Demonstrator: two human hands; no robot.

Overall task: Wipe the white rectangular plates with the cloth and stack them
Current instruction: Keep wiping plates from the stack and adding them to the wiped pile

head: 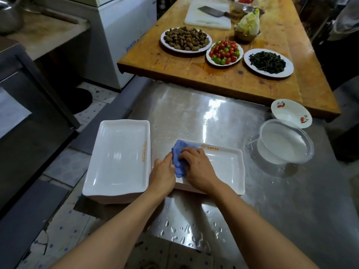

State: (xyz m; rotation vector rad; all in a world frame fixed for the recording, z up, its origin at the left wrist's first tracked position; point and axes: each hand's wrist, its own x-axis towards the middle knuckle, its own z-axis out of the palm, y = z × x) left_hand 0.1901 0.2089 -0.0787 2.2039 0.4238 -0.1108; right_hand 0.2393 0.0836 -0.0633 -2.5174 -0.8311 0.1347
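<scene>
Blue cloth [179,162]; white plates [118,158].

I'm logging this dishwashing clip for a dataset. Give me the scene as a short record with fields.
surface: wet steel table
plate being wiped: white rectangular plate, on a stack
cloth: blue cloth, on that plate's left end
right hand: presses the cloth
left hand: at the plate's left edge, touching the cloth
other stack: plate stack, to the left
nearby: clear tub, patterned bowl
</scene>
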